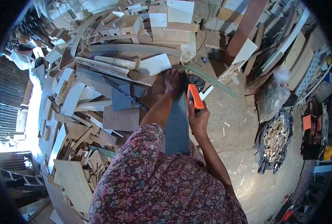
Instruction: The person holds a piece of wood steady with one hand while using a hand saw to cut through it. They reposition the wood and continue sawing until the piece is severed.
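Observation:
A long dark board [177, 128] runs from my lap away from me towards the wood pile. My left hand [172, 81] lies flat on the board's far part, fingers pointing away. To the right of it, my right hand [199, 118] is wrapped round the orange handle of a saw [195, 96]. The saw's dark blade reaches away from me along the board's right side; where its teeth meet the board cannot be made out.
Wood offcuts [121, 119] pile up on the left, with more boards [169, 22] ahead. A green strip [212, 81] lies beyond the saw. On the right floor [225, 156] sits a black bag of wood scraps [276, 140] beside a clear plastic bag [272, 99].

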`<action>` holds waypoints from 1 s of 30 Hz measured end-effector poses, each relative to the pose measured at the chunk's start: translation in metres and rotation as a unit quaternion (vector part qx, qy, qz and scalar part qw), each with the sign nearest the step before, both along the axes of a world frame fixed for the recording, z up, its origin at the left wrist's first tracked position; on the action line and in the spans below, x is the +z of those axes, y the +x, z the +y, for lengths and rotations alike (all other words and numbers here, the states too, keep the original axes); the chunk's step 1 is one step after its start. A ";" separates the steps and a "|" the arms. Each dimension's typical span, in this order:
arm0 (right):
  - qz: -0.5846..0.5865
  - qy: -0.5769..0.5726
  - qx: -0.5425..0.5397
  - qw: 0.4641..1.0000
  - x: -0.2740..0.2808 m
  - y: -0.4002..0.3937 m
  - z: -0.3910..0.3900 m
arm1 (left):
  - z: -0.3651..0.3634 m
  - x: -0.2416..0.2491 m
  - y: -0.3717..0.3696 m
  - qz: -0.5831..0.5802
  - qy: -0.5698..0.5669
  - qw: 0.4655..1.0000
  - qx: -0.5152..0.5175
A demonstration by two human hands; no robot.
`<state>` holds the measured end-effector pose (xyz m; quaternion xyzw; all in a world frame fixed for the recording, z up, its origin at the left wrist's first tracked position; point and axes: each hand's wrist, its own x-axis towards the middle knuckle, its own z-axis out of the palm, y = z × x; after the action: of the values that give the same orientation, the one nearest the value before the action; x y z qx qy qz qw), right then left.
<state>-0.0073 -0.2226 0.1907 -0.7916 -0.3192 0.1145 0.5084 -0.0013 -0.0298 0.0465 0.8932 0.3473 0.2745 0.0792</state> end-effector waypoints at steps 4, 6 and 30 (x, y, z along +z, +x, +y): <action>-0.030 0.015 0.000 0.999 -0.028 0.032 0.036 | -0.001 0.008 0.001 0.058 -0.028 0.998 0.013; -0.015 0.048 -0.003 0.999 -0.037 0.040 0.037 | 0.001 0.012 0.005 0.068 -0.041 0.997 0.021; 0.041 0.005 0.003 0.999 0.029 -0.010 -0.039 | 0.009 -0.020 0.013 0.046 0.000 0.999 0.021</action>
<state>-0.0177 -0.2613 0.2197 -0.7828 -0.3013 0.1470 0.5243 0.0113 -0.0211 0.0260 0.8972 0.3697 0.2347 0.0577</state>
